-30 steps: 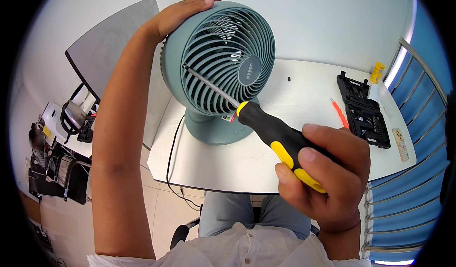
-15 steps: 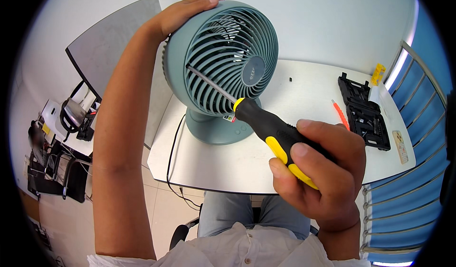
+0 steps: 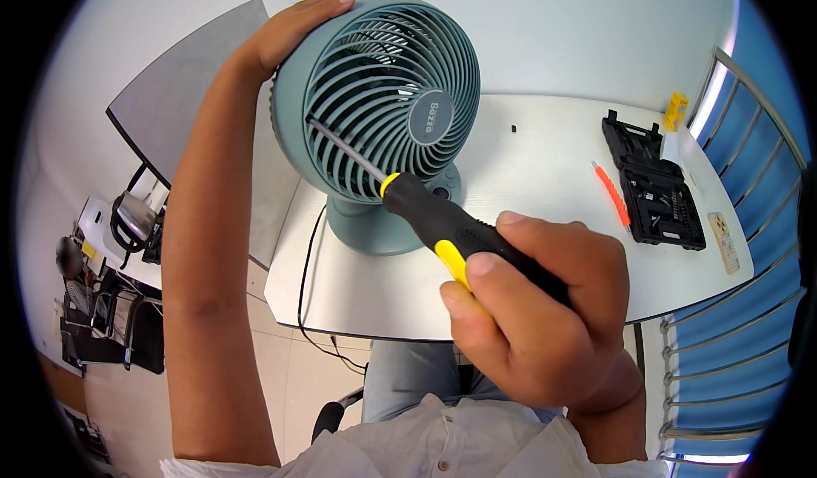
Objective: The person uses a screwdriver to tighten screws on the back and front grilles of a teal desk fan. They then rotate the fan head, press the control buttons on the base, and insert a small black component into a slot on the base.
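A grey-green table fan stands on the white table with its round grille facing right and toward me. My left hand holds the top left of its housing, fingers laid over the rim. In my right hand is a screwdriver with a black and yellow handle, gripped between thumb and fingers. Its metal shaft points up and left, and the tip meets the grille near its left edge. Whether the tip sits in a screw hole I cannot tell. A control knob on the base shows partly behind the screwdriver.
On the white table, an open black tool case lies at the right, beside an orange-red stick-like tool. A small black piece lies behind. The fan's black cord hangs over the front edge. Metal rails stand at right.
The fan has turned a little, its grille and badge shifting left. My right hand and the screwdriver have moved left with it, the tip staying at the grille. My left hand keeps its hold.
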Action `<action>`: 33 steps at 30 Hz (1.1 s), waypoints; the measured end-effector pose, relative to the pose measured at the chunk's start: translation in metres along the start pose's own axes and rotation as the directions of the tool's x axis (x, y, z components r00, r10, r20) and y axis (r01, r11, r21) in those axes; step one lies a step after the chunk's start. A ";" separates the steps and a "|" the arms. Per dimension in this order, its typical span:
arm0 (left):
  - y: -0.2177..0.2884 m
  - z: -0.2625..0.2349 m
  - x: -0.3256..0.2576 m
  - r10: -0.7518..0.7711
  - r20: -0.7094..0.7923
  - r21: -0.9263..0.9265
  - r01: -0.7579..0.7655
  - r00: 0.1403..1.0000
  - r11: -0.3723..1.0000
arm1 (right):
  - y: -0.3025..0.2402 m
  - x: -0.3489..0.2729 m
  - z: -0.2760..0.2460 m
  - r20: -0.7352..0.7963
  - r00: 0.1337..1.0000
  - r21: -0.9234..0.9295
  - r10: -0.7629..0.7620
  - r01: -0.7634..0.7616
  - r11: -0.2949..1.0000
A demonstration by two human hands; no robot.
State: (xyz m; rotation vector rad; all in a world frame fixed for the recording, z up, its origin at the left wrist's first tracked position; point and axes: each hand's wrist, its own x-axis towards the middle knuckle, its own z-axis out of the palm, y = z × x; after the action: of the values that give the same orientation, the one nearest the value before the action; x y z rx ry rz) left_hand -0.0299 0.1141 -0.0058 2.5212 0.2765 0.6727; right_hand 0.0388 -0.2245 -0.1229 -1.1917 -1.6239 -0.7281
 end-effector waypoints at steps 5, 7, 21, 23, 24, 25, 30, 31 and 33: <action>-0.005 -0.004 0.003 0.030 0.046 -0.050 -0.028 0.998 0.998 | 0.002 0.003 0.008 -0.104 0.995 0.033 0.004 0.000 0.999; -0.003 -0.003 0.002 0.021 0.056 -0.050 -0.018 0.998 0.999 | 0.004 0.004 0.008 -0.105 0.994 0.069 0.013 -0.005 0.998; 0.009 0.002 -0.002 -0.029 0.049 -0.056 0.032 0.998 0.998 | 0.009 0.002 -0.015 0.074 0.997 0.048 0.022 -0.026 0.999; 0.010 0.002 -0.001 -0.024 0.044 -0.045 0.025 0.999 0.999 | 0.009 0.003 -0.015 0.076 0.995 0.039 0.069 -0.073 0.997; 0.010 0.001 -0.001 -0.020 0.045 -0.048 0.023 0.999 0.999 | 0.011 0.004 -0.015 0.068 0.994 0.059 0.085 -0.089 0.994; 0.010 0.001 0.000 -0.017 0.046 -0.051 0.020 0.999 0.999 | 0.012 0.004 -0.014 0.052 0.994 0.097 0.095 -0.099 0.990; 0.010 0.000 -0.003 -0.042 0.050 -0.070 0.046 0.998 0.997 | 0.009 0.000 -0.014 0.064 0.990 0.218 0.128 -0.139 0.966; 0.010 0.000 -0.002 -0.049 0.049 -0.070 0.053 0.998 0.996 | 0.009 -0.003 -0.014 0.068 0.990 0.229 0.125 -0.138 0.964; 0.011 0.001 -0.003 -0.053 0.050 -0.068 0.056 0.997 0.996 | 0.011 -0.004 -0.011 0.041 0.996 0.235 0.080 -0.088 0.968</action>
State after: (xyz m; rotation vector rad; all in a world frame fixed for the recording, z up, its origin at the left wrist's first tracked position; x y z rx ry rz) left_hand -0.0312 0.1031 -0.0018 2.4516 0.2984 0.5888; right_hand 0.0530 -0.2321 -0.1230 -1.0957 -1.6249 -0.4494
